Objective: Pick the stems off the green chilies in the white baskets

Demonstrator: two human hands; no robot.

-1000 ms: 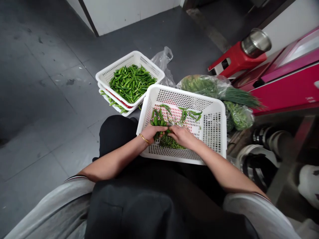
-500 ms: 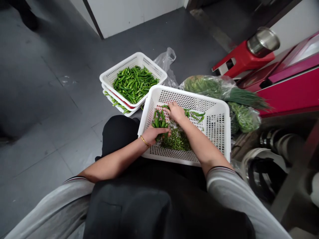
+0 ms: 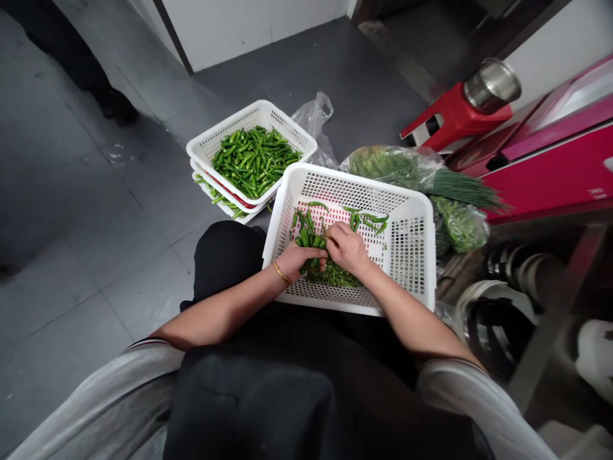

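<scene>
My left hand (image 3: 295, 259) is closed around a bunch of green chili peppers (image 3: 310, 239), their ends poking out above the thumb. Close against it, my right hand (image 3: 349, 249) is pinched at the edge of the bunch; what its fingertips hold is too small to make out. Both hands are inside a white perforated basket (image 3: 412, 203) at my lap. Under the hands lies a heap of small green stems (image 3: 341, 275). A few loose chili peppers (image 3: 376, 222) rest on the basket floor beyond my right hand.
Stacked white baskets (image 3: 197, 152), the top one full of green chili peppers (image 3: 256, 160), stand ahead on the left. Bagged greens (image 3: 390, 165) lie beyond my basket, near a red stool (image 3: 438, 121) bearing a metal pot (image 3: 493, 86). Another person's leg (image 3: 81, 64) is at upper left.
My right hand has come back from the far side of the basket to the bunch in my left hand. The other person's leg has come further into view.
</scene>
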